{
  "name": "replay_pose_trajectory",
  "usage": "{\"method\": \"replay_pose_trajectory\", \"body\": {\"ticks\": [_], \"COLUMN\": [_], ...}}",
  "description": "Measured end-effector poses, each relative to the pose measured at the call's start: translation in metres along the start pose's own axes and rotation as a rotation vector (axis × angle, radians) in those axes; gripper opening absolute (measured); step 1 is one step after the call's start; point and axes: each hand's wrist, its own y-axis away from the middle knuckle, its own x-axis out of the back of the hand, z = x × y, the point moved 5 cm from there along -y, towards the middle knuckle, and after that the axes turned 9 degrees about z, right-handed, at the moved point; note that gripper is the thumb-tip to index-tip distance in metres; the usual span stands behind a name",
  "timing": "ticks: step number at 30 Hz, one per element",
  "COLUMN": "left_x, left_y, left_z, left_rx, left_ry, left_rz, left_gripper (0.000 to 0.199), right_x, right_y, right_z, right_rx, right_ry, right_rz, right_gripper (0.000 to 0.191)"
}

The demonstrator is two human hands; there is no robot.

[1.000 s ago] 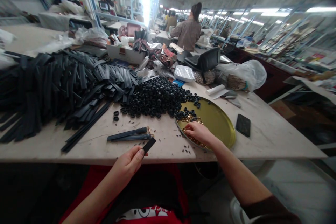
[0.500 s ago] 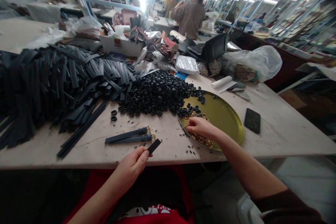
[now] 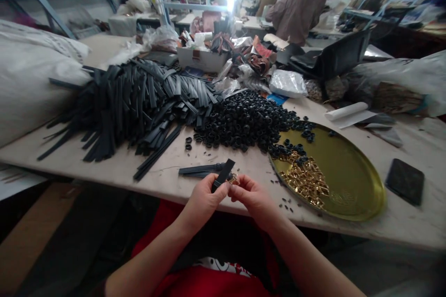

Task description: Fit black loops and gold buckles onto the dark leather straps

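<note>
A short black strap (image 3: 224, 174) is pinched in my left hand (image 3: 205, 198), its end pointing up and away. My right hand (image 3: 248, 193) meets it at the table's front edge, fingers closed on a small gold buckle (image 3: 234, 179) beside the strap. Just behind my hands lie finished-looking straps (image 3: 197, 170), partly covered by them. To the right, a round gold tray (image 3: 351, 167) holds a heap of gold buckles (image 3: 306, 178) and some black loops (image 3: 285, 149).
Long black strips (image 3: 128, 102) are heaped at the left, with a pile of black loops (image 3: 244, 118) beside them. A phone (image 3: 405, 181) lies at the right. Farther back are a white box (image 3: 202, 59), plastic bags and a person (image 3: 296, 11) at another table.
My right hand has left the tray and come to the strap, now with a buckle in its fingers. My left hand still holds the strap. The view has turned left.
</note>
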Motion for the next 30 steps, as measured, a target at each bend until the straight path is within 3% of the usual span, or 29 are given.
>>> {"method": "replay_pose_trajectory", "body": {"ticks": [3, 6, 9, 11, 15, 25, 30], "left_x": [0.005, 0.008, 0.019, 0.025, 0.028, 0.026, 0.024], "left_y": [0.006, 0.010, 0.017, 0.023, 0.038, 0.046, 0.041], "left_z": [-0.002, -0.003, -0.003, 0.001, 0.008, 0.011, 0.000], "left_rx": [-0.020, -0.019, -0.024, -0.098, -0.228, -0.289, -0.150], "left_ry": [-0.030, -0.009, -0.044, -0.127, -0.304, -0.395, -0.152], "left_rz": [-0.045, -0.104, -0.076, -0.071, -0.117, -0.066, -0.102], "left_gripper": [0.023, 0.030, 0.036, 0.034, 0.029, 0.028, 0.019], "right_x": [0.001, 0.000, 0.002, -0.001, -0.017, -0.017, -0.025], "right_y": [0.004, 0.008, 0.009, 0.010, 0.016, 0.025, 0.030], "right_z": [-0.008, -0.015, -0.017, -0.011, 0.004, 0.011, 0.020], "right_rx": [0.188, 0.208, 0.079, -0.056, -0.261, -0.108, 0.000], "right_ry": [0.159, 0.203, -0.016, -0.227, -0.431, -0.323, -0.073], "right_rz": [0.016, -0.001, 0.109, 0.165, 0.121, 0.171, 0.110], "right_gripper": [0.022, 0.018, 0.019, 0.026, 0.034, 0.027, 0.022]}}
